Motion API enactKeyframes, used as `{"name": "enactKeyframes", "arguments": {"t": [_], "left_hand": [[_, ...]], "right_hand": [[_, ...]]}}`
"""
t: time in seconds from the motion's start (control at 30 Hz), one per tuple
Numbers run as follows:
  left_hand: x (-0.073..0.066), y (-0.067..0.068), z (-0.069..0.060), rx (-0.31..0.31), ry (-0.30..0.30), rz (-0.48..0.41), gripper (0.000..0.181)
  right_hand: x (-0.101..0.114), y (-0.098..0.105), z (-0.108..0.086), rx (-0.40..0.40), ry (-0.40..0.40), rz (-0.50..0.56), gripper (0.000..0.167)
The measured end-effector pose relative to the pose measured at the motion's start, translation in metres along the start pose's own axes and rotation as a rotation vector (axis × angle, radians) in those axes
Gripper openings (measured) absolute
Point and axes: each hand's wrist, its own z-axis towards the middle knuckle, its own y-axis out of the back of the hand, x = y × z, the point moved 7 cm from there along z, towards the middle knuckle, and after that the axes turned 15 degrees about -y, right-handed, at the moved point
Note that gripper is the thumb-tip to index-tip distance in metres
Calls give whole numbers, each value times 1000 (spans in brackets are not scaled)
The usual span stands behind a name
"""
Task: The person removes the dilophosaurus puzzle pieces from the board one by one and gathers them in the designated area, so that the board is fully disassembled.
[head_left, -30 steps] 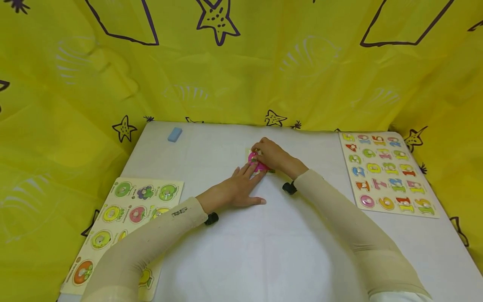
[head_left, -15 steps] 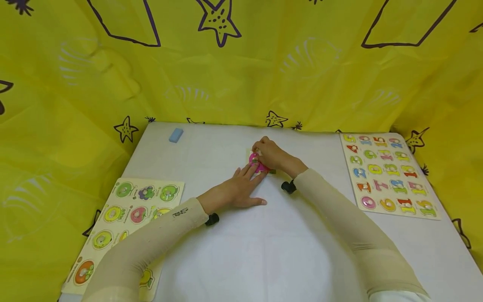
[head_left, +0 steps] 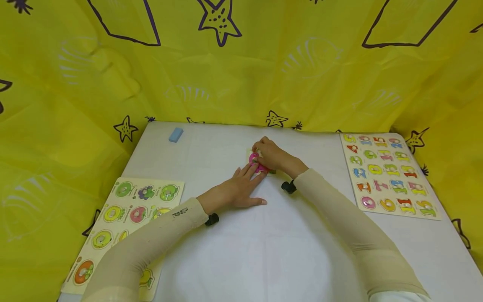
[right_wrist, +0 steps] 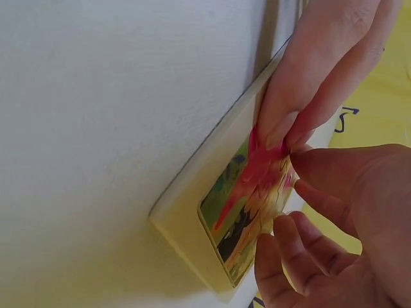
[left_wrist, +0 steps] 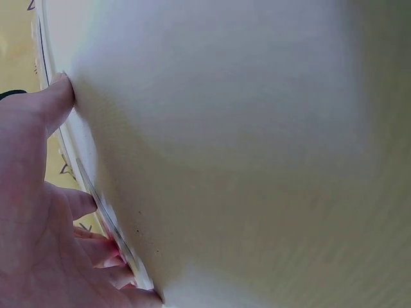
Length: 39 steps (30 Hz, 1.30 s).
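A small wooden puzzle board (right_wrist: 189, 199) lies at the middle of the table, with a bright pink animal-shaped puzzle piece (head_left: 254, 155) on it. Across the near side of the board, my left hand (head_left: 239, 188) rests with straight, spread fingers that press on the pink piece; its thumb points off to the right. From the far right side my right hand (head_left: 272, 154) bends over the board, thumb and index finger pinching the pink piece. Its other fingers curl at the board's edge in the right wrist view. Hands cover much of the piece.
A fruit puzzle board (head_left: 130, 226) lies at the left, partly under my left sleeve. On the right lies a number puzzle board (head_left: 390, 176). A blue block (head_left: 175, 135) sits at the back left. Behind the white table (head_left: 264, 260) hangs a yellow patterned cloth (head_left: 241, 75).
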Motion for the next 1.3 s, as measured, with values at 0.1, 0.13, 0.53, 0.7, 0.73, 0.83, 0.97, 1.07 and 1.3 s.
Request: {"name": "enactKeyframes", "arguments": {"t": [0.1,0.13,0.53,0.7,0.73,0.83,0.97,1.07,1.3], "left_hand": [[0,-1,0,-1,-2,-7,97],[1,0,0,-1,-2,-8,97],[1,0,-1,3,-1,-24,97],[1,-1,-1,7,-1,-14,97],[1,-1,-1,6,-2,-10,97],[1,-1,0,5,-2,-6,97],[1,-1,0,8,-1,-10,97],[1,-1,0,10,-1,-9,97],[1,-1,0,6,-3,-6,97]], "right_hand": [[2,1,-1,-19,33,-32,38],[3,1,-1,-30,45,-39,37],[3,-2,-1,-35,64,-13,35],[2,-1,-1,-4,50,-7,37],[2,-1,-1,2,46,-5,37],[2,0,-1,19,31,-3,38],[2,1,-2,25,30,-4,38],[2,2,-2,18,37,-8,38],[2,1,-1,16,46,1,38]]}}
